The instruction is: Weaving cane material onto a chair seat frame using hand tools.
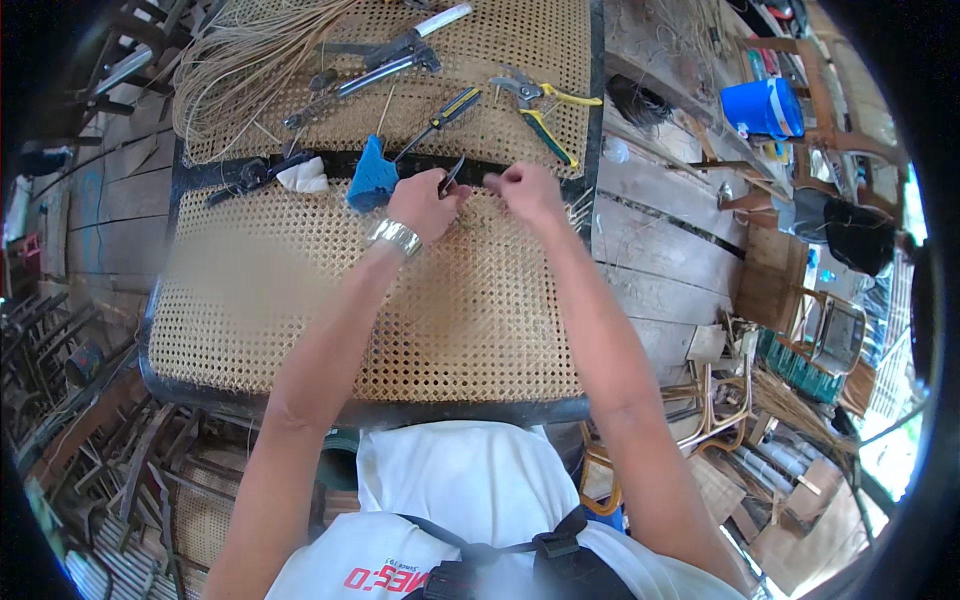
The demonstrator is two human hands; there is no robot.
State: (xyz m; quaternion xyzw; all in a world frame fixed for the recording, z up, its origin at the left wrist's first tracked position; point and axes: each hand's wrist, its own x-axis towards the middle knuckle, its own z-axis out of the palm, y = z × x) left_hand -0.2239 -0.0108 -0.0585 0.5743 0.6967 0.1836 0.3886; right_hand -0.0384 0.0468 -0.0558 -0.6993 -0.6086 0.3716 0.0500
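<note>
A dark-framed panel of woven cane webbing (440,350) lies in front of me. My left hand (425,208), with a metal watch band at the wrist, is closed around a small dark pointed metal tool (453,174), its tip angled up and away. Just to its right, my right hand (528,193) hovers at the frame's dark crossbar with thumb and fingers pinched together; whatever they hold is too small to make out. A blue sponge-like piece (373,177) sits beside my left hand. Beyond it rests a screwdriver (455,107) with a yellow-and-black handle.
Pruning shears (540,95) with yellow-green handles, a hammer (390,70) and a coil of cane strands (235,75) lie on the far cane. A white cloth wad (303,176) is at left. Chair frames crowd the floor; a blue bucket (762,108) stands right.
</note>
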